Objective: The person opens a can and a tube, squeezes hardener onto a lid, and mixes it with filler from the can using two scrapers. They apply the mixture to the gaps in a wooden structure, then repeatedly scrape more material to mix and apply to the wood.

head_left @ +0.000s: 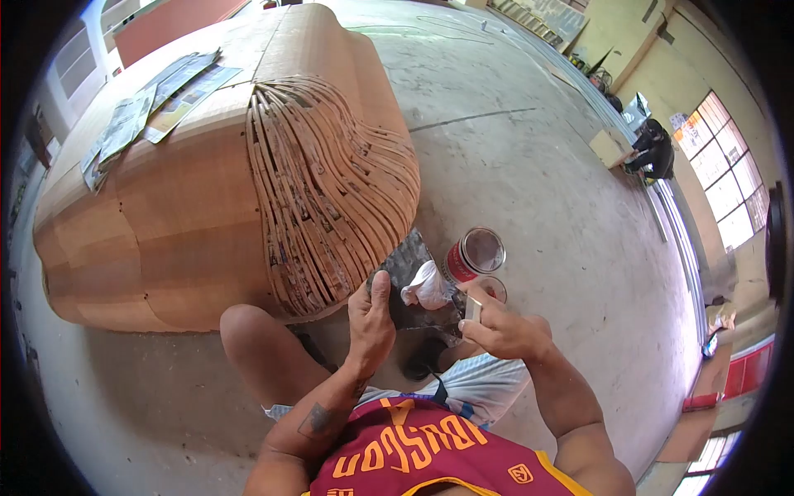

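My left hand (372, 322) grips the near edge of a dark, smeared flat board (405, 317), thumb on top. A white lump of putty-like paste (428, 287) sits on the board. My right hand (506, 329) is closed around the pale handle of a putty knife (474, 309), held at the board's right edge; its blade is hard to make out. Just beyond stands an open can (460, 263) with a red label. A round lid or shallow tin (495, 288) lies beside it, partly behind my right hand.
A large curved wooden form (182, 190) fills the left, its near corner covered in layered, gapped strips (322, 198). Newspaper sheets (157, 103) lie on top. Another person (655, 150) crouches far right by a pale box (610, 147). Long metal lengths (674, 219) run along the wall.
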`<control>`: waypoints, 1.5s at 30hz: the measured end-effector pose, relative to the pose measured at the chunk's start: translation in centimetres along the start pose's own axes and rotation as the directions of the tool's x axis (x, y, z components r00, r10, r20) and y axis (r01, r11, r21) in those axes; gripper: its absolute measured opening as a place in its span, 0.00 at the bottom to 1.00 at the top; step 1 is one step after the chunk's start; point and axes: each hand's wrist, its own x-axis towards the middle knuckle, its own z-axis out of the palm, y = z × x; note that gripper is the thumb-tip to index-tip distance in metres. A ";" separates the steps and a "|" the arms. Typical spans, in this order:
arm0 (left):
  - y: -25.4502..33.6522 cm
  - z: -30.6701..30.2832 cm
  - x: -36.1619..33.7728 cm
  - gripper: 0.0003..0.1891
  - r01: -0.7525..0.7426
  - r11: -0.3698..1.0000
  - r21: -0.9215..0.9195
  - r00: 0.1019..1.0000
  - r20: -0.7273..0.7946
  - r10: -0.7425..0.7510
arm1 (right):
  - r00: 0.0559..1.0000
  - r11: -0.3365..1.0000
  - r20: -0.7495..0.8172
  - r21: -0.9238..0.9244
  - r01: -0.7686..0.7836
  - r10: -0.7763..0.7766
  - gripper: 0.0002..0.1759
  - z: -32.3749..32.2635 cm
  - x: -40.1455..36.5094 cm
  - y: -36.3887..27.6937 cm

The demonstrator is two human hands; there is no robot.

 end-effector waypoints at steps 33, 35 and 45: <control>2.0 3.5 2.8 0.18 -0.083 0.972 -0.220 0.958 0.251 0.139 | 0.973 -0.229 0.229 0.946 -0.228 -0.025 0.21 3.3 2.6 7.2; 1.8 3.6 2.5 0.18 -0.092 0.969 -0.229 0.964 0.222 0.144 | 0.976 -0.190 0.220 0.958 -0.214 0.009 0.23 3.5 2.7 6.2; 2.5 1.3 3.4 0.17 -0.025 0.916 -0.400 0.987 0.138 0.088 | 0.959 -0.312 0.275 0.906 -0.284 -0.074 0.20 3.1 2.4 4.5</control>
